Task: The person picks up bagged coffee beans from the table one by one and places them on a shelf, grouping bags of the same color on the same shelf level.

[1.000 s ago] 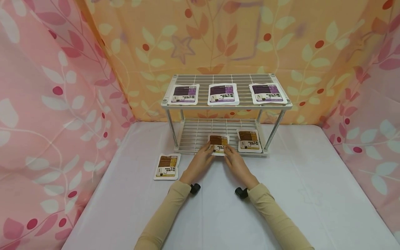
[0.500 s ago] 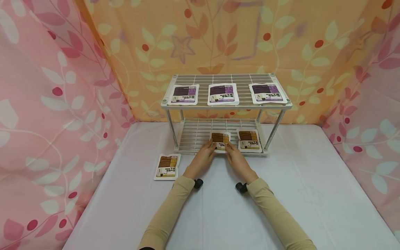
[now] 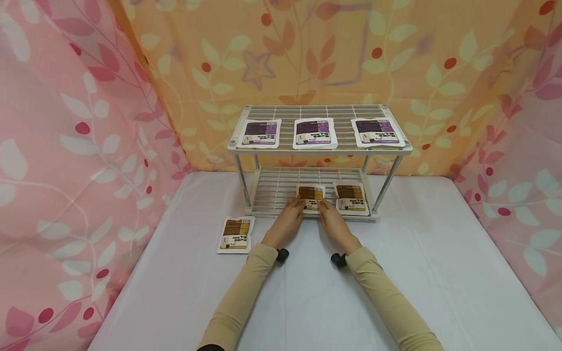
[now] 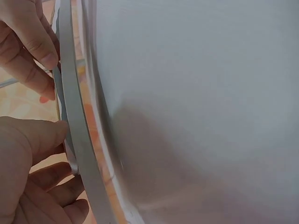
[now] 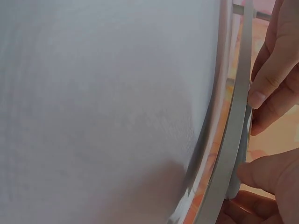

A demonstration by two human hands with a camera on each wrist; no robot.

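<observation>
Both hands hold one brown-labelled packet (image 3: 311, 197) at the front of the wire rack's lower shelf (image 3: 274, 187). My left hand (image 3: 295, 211) pinches its left edge and my right hand (image 3: 327, 212) its right edge. In the left wrist view the left hand (image 4: 32, 172) has its thumb over the thin packet edge (image 4: 58, 93) beside the shelf's front rim (image 4: 77, 135). The right wrist view shows the right hand (image 5: 266, 179) doing the same at the rim (image 5: 231, 140). A second brown packet (image 3: 351, 198) lies on the same shelf, just to the right.
Three purple-labelled packets (image 3: 312, 132) lie in a row on the top shelf (image 3: 320, 111). Another brown packet (image 3: 235, 234) lies on the white table (image 3: 307, 302) left of the rack. Patterned curtains close in the left, back and right sides.
Both hands have slid the held brown packet away from me, farther onto the lower shelf. The other packets have not moved.
</observation>
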